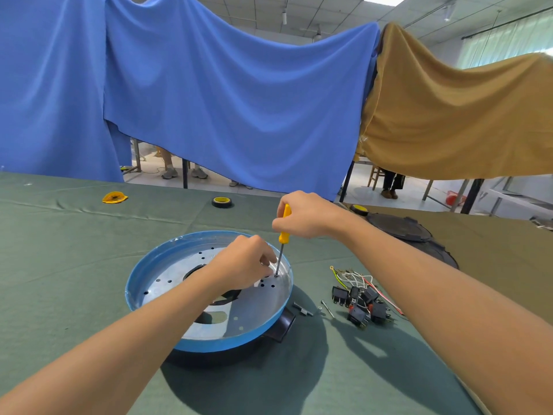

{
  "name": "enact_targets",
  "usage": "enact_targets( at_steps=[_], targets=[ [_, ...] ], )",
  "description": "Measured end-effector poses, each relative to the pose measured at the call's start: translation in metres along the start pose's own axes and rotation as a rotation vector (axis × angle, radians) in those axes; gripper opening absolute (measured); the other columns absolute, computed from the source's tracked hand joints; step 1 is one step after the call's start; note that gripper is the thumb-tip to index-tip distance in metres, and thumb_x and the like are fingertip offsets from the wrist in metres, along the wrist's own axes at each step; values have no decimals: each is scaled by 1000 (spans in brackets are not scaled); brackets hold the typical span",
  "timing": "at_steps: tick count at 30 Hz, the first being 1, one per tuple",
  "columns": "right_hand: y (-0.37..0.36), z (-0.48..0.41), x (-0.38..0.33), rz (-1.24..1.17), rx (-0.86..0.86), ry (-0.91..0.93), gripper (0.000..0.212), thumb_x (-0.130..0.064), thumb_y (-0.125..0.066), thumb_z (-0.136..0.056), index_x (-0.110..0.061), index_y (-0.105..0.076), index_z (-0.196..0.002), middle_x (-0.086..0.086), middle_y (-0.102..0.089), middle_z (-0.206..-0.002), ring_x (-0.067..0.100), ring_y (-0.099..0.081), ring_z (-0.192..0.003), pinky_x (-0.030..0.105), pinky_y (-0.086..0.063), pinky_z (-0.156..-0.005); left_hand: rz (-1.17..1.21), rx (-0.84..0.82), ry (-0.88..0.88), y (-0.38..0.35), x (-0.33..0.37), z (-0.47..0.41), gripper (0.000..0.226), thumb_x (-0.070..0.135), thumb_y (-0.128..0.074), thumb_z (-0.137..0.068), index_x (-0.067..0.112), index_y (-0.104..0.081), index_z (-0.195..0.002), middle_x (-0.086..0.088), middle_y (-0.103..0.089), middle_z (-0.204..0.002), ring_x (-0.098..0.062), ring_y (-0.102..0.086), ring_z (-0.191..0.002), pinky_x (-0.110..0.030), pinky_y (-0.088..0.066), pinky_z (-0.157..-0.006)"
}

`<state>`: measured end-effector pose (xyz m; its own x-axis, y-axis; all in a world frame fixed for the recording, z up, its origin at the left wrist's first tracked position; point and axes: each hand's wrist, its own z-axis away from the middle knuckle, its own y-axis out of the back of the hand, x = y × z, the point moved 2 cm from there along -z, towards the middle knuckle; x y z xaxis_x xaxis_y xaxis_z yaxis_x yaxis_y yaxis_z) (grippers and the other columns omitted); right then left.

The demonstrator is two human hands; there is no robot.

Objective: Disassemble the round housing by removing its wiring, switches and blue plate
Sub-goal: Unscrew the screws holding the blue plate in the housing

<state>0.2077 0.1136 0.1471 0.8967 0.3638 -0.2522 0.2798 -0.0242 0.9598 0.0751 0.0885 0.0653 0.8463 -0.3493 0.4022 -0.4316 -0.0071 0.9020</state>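
Note:
The round housing (281, 326) sits on the green table cloth with the blue-rimmed plate (149, 274) on top of it, shiny and perforated inside. My right hand (305, 215) grips the yellow handle of a screwdriver (284, 232), which stands nearly upright with its tip on a hole at the plate's right side. My left hand (242, 265) reaches into the plate, its fingers curled around the screwdriver's shaft close to the tip. A pile of black switches with their wiring (363, 301) lies on the cloth to the right of the housing.
Loose screws and a small grey part (311, 310) lie between the housing and the switches. A roll of tape (222, 201) and a yellow object (114, 197) sit at the far side of the table. A dark round lid (404, 227) lies beyond my right forearm.

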Motion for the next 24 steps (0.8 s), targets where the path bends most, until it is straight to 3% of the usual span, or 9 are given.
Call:
enact_targets(
  at_steps=[3, 6, 10, 12, 15, 17, 20, 22, 24],
  targets=[
    [-1, 0, 3, 25, 69, -16, 57, -51, -59, -85, 3, -65, -101, 23, -64, -84, 28, -53, -71, 35, -42, -60, -14, -8, 5, -2, -1, -3, 25, 16, -67, -88, 16, -71, -114, -3, -72, -105, -15, -65, -91, -29, -56, -82],
    [-1, 1, 2, -7, 50, 40, 29, -33, -62, -84, -5, -67, -92, 15, -65, -83, 20, -52, -71, 30, -40, -56, -33, -29, -5, -5, -2, -6, 23, 17, -67, -88, 18, -73, -110, -1, -72, -101, -14, -63, -84, -22, -52, -72],
    [0, 2, 2, -40, -7, 73, 13, -34, -61, -84, -23, -60, -91, -9, -56, -82, 5, -51, -73, 24, -36, -53, -53, -50, 6, -11, -2, -9, 20, 19, -66, -89, 22, -73, -107, -2, -71, -98, -20, -64, -86, -35, -58, -77],
    [-1, 1, 4, -28, -6, 68, 21, -38, -59, -85, -19, -61, -93, -5, -59, -84, 9, -53, -75, 25, -38, -55, -69, -51, 20, -13, -3, -11, 16, 20, -65, -89, 21, -74, -102, -5, -70, -96, -24, -64, -86, -41, -58, -77],
    [-1, 1, 4, 13, 49, 64, 50, -46, -56, -88, 1, -64, -99, 18, -65, -91, 25, -56, -78, 36, -47, -65, -59, -45, 32, -15, -4, -13, 11, 23, -66, -88, 20, -75, -94, -5, -70, -89, -24, -64, -81, -42, -58, -74],
    [-1, 1, 3, 1, 43, 107, 41, -40, -59, -88, 1, -65, -93, 17, -65, -85, 23, -53, -74, 32, -42, -58, -33, -38, 34, -15, -4, -14, 10, 25, -68, -87, 21, -76, -92, -3, -70, -86, -21, -63, -79, -40, -58, -73],
    [2, 2, 4, -45, -12, 129, 9, -30, -60, -85, -23, -63, -89, -9, -57, -78, 11, -53, -74, 23, -35, -53, -19, -33, 39, -15, -5, -14, 9, 24, -70, -85, 21, -77, -89, -1, -70, -84, -18, -62, -78, -39, -57, -73],
    [2, 2, 4, -60, -51, 123, 10, -32, -59, -84, -26, -61, -92, -7, -58, -84, 9, -55, -74, 25, -38, -54, -26, -29, 43, -16, -6, -15, 9, 24, -70, -84, 21, -77, -89, -1, -70, -84, -19, -62, -79, -40, -57, -74],
    [0, 2, 4, -29, -39, 116, 27, -39, -59, -86, -14, -64, -96, 8, -63, -89, 16, -54, -74, 32, -42, -56, -38, -24, 44, -17, -6, -16, 9, 24, -70, -85, 21, -77, -90, -1, -70, -86, -20, -62, -79, -40, -58, -74]
  ],
)
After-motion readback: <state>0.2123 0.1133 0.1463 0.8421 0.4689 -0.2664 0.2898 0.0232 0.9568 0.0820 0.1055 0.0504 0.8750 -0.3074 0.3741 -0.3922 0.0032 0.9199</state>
